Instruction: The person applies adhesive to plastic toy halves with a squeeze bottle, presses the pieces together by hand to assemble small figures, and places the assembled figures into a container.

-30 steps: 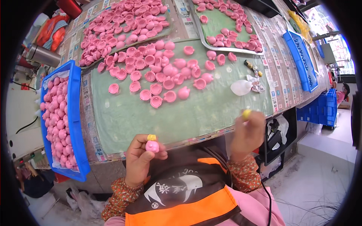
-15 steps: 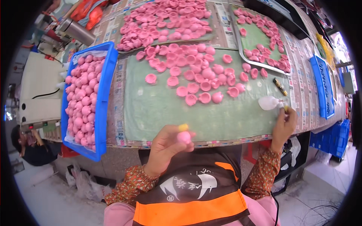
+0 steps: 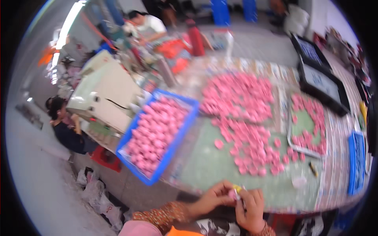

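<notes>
My left hand (image 3: pixel 214 196) pinches a small round pink plastic piece (image 3: pixel 232 194) above the table's near edge. Right against it is my right hand (image 3: pixel 251 207), its thumb and fingers closed at the piece; blur hides what they grip. A yellow fingertip covering (image 3: pixel 237 188) shows where the two hands meet. Beyond them, many pink cup-like halves and balls (image 3: pixel 252 145) lie loose on the green mat (image 3: pixel 201 161). A translucent white squeeze bottle (image 3: pixel 299 181) rests on the mat to the right, near a small dark tube (image 3: pixel 313 169).
At left stands a blue crate (image 3: pixel 157 173) full of pink balls. A metal-rimmed tray (image 3: pixel 305 150) of pink pieces sits at right, with black trays (image 3: pixel 323 84) behind and a blue tray (image 3: pixel 356 163) beyond. Two people (image 3: pixel 151 25) (image 3: pixel 67 128) sit farther off.
My right hand has left the squeeze bottle and come over to the pink piece in my left hand. The view has swung up and to the left, bringing more of the room in.
</notes>
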`<action>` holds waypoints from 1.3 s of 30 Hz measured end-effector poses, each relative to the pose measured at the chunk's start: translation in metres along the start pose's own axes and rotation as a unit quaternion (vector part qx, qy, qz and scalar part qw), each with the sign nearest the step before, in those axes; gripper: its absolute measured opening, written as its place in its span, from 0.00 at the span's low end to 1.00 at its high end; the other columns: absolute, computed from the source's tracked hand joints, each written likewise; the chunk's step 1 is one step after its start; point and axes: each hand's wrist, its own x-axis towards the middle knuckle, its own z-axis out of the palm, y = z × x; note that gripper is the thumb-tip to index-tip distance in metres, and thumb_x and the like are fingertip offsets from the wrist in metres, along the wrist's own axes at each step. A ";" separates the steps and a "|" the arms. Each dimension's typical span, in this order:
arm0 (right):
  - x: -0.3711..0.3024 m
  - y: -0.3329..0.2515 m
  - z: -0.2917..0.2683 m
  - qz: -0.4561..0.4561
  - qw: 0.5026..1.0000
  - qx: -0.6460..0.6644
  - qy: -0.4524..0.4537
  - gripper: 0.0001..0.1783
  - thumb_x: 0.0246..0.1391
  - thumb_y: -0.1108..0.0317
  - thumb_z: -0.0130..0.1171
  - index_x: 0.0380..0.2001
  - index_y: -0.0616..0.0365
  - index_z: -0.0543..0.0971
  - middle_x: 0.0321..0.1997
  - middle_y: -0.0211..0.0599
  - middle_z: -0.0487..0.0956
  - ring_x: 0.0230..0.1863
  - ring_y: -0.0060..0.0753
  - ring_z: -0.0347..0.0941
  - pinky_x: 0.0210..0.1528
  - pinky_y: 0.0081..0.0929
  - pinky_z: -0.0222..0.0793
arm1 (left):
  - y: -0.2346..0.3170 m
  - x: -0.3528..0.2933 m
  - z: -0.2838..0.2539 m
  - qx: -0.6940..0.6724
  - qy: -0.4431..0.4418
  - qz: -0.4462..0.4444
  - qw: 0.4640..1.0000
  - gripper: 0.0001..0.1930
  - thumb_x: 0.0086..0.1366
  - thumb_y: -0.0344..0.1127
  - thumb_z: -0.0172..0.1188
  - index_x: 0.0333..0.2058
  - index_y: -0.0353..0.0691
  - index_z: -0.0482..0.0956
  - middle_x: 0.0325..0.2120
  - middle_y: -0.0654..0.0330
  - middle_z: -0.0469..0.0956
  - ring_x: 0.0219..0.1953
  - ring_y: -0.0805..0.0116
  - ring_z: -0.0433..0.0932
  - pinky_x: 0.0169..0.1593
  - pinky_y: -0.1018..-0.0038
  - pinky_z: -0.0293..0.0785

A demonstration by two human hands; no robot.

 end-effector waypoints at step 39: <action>-0.126 0.137 -0.088 0.283 0.790 -0.238 0.490 0.19 0.57 0.62 0.68 0.41 0.69 0.79 0.35 0.53 0.80 0.35 0.49 0.75 0.40 0.38 0.73 | 0.076 -0.021 -0.026 0.174 0.099 0.174 0.964 0.14 0.70 0.34 0.59 0.52 0.39 0.70 0.41 0.62 0.76 0.41 0.74 0.77 0.49 0.75 0.74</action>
